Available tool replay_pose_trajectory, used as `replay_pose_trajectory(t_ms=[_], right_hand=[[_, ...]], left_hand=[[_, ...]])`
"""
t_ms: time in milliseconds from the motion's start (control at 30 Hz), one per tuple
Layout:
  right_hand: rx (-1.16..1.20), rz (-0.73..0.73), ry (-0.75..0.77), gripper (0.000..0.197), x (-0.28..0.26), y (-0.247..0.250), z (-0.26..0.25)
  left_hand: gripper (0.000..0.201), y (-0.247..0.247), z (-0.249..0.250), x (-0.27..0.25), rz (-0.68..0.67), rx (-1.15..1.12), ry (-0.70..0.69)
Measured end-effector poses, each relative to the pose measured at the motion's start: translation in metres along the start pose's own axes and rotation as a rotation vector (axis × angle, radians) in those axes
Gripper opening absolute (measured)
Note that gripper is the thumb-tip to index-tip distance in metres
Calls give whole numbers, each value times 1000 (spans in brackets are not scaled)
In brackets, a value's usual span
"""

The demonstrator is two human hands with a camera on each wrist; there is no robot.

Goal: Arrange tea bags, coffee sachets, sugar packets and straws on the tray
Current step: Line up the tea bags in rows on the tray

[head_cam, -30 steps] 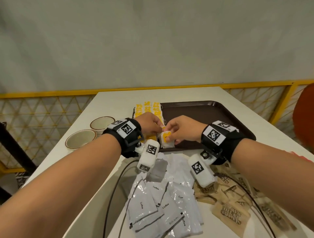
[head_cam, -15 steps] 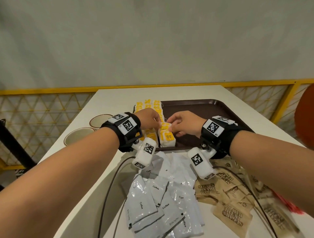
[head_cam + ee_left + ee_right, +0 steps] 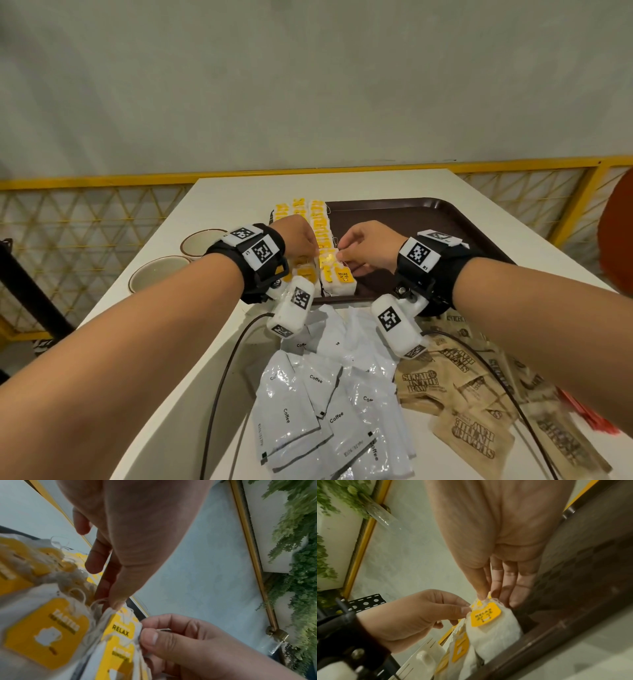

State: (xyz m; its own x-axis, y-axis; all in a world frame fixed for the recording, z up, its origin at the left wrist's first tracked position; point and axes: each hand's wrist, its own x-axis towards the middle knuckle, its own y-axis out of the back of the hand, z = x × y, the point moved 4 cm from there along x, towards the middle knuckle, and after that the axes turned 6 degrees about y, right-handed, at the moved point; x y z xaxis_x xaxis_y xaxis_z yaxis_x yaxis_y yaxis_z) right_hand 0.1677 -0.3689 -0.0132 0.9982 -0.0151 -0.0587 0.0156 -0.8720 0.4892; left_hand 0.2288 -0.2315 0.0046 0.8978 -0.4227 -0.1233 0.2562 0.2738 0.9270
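Both hands meet over the near left corner of the brown tray. The left hand pinches the top edge of a tea bag with a yellow "RELAX" tag, and the right hand pinches the same bag's top between thumb and forefinger. More tea bags lie in rows beyond the left hand. Nearer than both wrists, coffee sachets and brown sugar packets lie heaped on the tabletop.
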Motion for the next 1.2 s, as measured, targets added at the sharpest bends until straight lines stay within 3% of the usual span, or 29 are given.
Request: replay_pose_trajectory(t_ms=[233, 333, 400, 600, 767, 967, 1100, 1200], right_hand=[[10, -36, -55, 16, -6, -3, 6], [-12, -25, -61, 20, -7, -5, 7], [-22, -11, -67, 20, -7, -6, 8], [44, 5, -60, 21, -7, -7, 10], [52, 4, -98, 15, -10, -4, 6], [-38, -181, -139, 31, -21, 1, 5], [-49, -126, -93, 33, -22, -4, 5], [-26, -85, -73, 32, -19, -7, 5]], left_hand=[[16, -3, 5, 5, -7, 25, 0], [2, -1, 5, 6, 67, 3, 3], [4, 3, 4, 6, 117, -47, 15], [23, -3, 5, 3, -46, -5, 21], [20, -8, 9, 3, -43, 49, 2], [10, -4, 9, 2, 5, 43, -30], [27, -2, 6, -2, -76, 66, -12], [22, -7, 6, -5, -119, 105, -54]])
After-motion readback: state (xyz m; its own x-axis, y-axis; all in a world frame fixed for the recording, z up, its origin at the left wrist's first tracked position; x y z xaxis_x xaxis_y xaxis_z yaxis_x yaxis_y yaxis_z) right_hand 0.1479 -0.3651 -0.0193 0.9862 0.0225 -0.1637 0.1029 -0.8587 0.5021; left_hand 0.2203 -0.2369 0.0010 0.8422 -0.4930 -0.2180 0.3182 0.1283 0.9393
